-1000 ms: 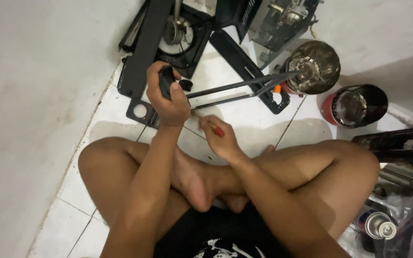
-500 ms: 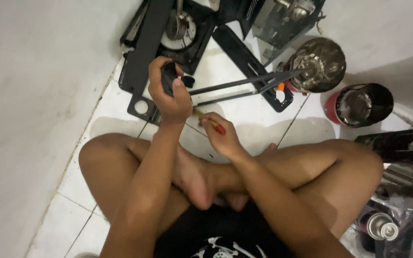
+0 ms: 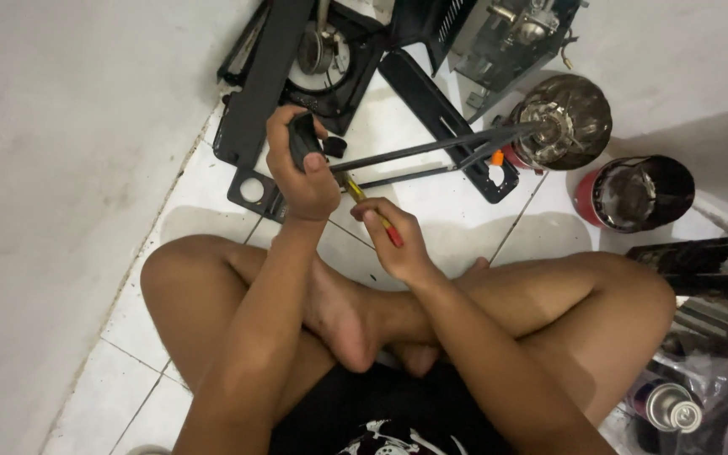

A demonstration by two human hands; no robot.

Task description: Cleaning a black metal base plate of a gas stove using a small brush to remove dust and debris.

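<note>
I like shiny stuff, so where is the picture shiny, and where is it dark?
Head view: the round metal pot gleams with glare; the white wall looks flat and dim; shadow pools beside the red-rimmed can; left hand and right hand look fairly sharp.

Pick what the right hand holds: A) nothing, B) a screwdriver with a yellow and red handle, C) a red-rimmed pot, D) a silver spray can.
B: the right hand grips a screwdriver with a yellow and red handle, angled toward the black handle held in the left hand.
</note>
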